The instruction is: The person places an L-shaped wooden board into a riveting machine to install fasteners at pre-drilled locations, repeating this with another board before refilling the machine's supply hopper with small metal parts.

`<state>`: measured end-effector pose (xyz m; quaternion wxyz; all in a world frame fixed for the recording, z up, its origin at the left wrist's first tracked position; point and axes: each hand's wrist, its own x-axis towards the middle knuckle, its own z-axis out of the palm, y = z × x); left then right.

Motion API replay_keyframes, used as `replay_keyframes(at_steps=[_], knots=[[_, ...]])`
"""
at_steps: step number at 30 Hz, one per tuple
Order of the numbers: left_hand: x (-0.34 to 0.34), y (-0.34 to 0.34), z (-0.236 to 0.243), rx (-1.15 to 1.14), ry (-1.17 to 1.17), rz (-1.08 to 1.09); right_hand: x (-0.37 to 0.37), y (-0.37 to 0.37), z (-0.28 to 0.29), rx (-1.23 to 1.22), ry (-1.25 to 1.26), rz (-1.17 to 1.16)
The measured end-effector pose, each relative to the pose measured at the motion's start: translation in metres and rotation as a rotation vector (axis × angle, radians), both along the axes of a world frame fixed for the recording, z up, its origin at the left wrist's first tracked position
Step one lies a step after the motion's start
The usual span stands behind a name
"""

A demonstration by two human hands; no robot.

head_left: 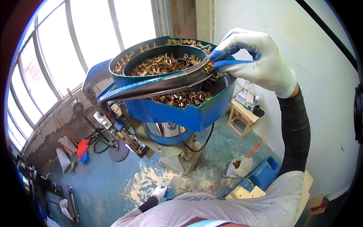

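My right hand (253, 60), in a white knitted glove with blue-coated fingers, is raised at the right rim of a vibratory bowl feeder (174, 113). Its thumb and forefinger close in a pinch against the small brass fittings (209, 68) on the outer track; the fingertips partly hide the piece between them. Many more flanged, tube-like brass fittings (160, 65) fill the inner bowl. Others (181, 99) lie in the blue outer tray below the curved metal track (159, 87). Low beside my body hangs my left hand (160, 192), gloved alike, its fingers curled and apparently without anything in them.
A machine (130, 142) with cables stands at the feeder's left. To the right are a small wooden stool (244, 119) bearing clear bottles, a white sack (239, 166) of parts and a blue bin (262, 176). A red-and-blue dustpan (84, 151) lies near the windows.
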<state>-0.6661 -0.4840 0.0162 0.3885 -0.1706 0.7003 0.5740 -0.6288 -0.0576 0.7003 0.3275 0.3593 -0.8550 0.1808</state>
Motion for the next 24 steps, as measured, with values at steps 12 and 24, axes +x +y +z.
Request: replay_keyframes(at_steps=[12, 24], knots=[[0.071, 0.007, -0.030, -0.028, -0.034, 0.104, -0.012, -0.003, 0.015, 0.375, 0.284, 0.054], [0.118, -0.008, -0.039, 0.084, 0.024, 0.330, -0.016, -0.011, 0.025, 0.570, 0.397, 0.024]])
